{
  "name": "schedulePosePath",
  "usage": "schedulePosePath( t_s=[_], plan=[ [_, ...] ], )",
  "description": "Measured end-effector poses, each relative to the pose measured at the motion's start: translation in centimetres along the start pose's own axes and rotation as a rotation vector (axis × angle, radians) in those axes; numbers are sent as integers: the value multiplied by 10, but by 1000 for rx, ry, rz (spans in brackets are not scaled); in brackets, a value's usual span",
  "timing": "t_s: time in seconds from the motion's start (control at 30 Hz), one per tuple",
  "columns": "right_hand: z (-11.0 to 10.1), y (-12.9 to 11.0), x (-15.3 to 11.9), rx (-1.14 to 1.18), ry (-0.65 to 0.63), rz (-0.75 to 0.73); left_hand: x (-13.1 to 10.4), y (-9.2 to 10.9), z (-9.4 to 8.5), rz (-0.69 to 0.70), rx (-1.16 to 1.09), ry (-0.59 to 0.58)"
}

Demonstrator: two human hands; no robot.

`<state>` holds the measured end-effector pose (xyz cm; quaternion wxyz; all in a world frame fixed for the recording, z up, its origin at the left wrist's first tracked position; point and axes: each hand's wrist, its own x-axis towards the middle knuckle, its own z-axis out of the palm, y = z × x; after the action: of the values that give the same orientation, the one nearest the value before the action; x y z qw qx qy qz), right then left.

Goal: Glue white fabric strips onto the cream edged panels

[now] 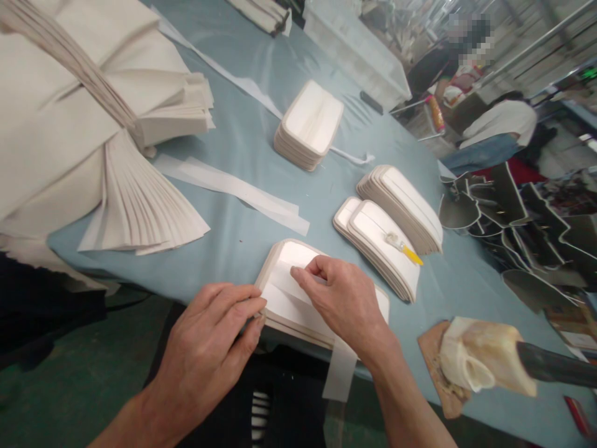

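My right hand (342, 292) has thumb and fingertips pinched on a thin white strip (295, 287), which lies lengthwise across the top panel. The strip's loose end hangs over the table's front edge, below my right wrist. Under it is a low stack of rounded white panels (298, 252) with beige edges. At the stack's left end, my left hand (217, 326) rests with fingers stretched out, their tips touching the edge. Further right sits a stack of similar curved panels (373, 246), with a yellow-handled brush (410, 253) lying on top.
Another panel stack (401, 202) and a squarer one (312, 118) stand beyond. Loose white strips (247, 190) lie near bundled cream fabric pieces (93, 93). A whitish container with a dark handle (485, 354) is at right. A white crate (359, 50) and people are behind.
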<state>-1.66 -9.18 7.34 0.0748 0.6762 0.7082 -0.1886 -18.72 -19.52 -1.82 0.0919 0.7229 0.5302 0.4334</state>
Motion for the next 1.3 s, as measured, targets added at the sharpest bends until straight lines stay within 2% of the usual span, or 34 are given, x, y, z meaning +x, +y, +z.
schedulePosePath(
  t_s=[0.27, 0.6, 0.77, 0.9, 1.1, 1.3],
  plan=[
    [0, 0, 3, -13, -27, 2, 11, -9, -3, -1, 47, -22],
    [-1, 4, 6, 13, -22, -19, 26, -26, 0, 129, 14, -144],
    [-1, 5, 8, 12, -31, -22, 30, -33, -3, 40, 17, -54],
    [-2, 4, 10, 2, -31, -24, 30, -36, -4, -9, 43, -56],
    [-1, 5, 12, 5, -25, -36, 39, -35, -2, 102, -21, -127],
    [-2, 3, 10, -2, -44, -24, 39, -40, 6, 225, 41, -218]
  ],
)
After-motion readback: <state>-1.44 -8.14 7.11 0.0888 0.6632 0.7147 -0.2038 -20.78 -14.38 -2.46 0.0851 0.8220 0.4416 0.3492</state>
